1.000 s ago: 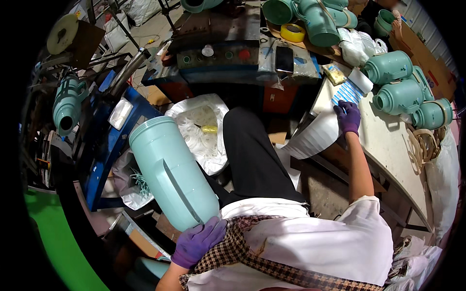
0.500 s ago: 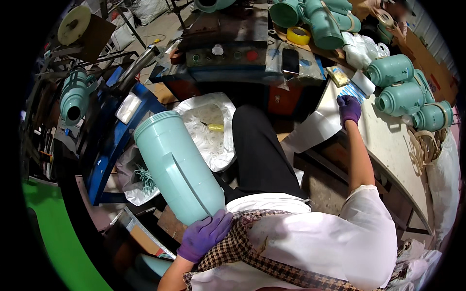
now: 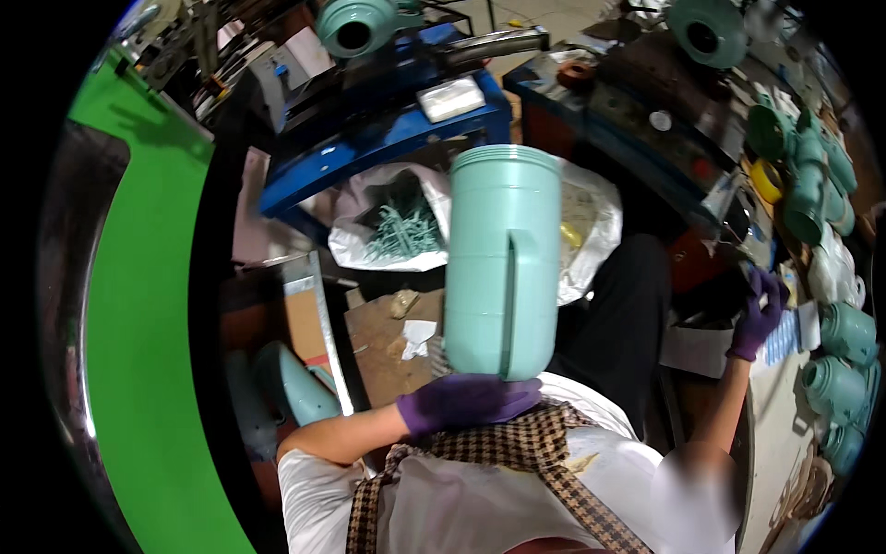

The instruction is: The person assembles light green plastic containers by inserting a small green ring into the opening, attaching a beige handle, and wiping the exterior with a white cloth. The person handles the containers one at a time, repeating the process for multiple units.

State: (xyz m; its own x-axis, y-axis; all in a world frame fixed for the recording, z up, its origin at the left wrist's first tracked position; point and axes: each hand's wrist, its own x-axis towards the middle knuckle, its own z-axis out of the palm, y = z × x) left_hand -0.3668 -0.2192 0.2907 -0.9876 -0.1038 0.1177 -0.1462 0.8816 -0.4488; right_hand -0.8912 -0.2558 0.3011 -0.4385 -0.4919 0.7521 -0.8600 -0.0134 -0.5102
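Observation:
A large turquoise plastic thermos shell stands almost upright in front of me, its threaded rim at the far end and its long handle facing me. My left hand, in a purple glove, holds it at the base against my checked apron. Out to the right, my gloved right hand is raised at the edge of the worktable, beside a blue-and-white striped sheet. Its fingers are bent toward the thumb as in a pinch; whatever may be between the tips is too small to make out.
Several turquoise thermos shells lie along the right worktable, near a yellow tape roll. Ahead stands a blue metal stand. Below it, a white bag contains turquoise shavings. A green surface runs along the left.
My view has swung left, so the scene sits further right. The thermos shell has come more upright, with my left hand still at its base. My right hand has lifted slightly off the striped sheet.

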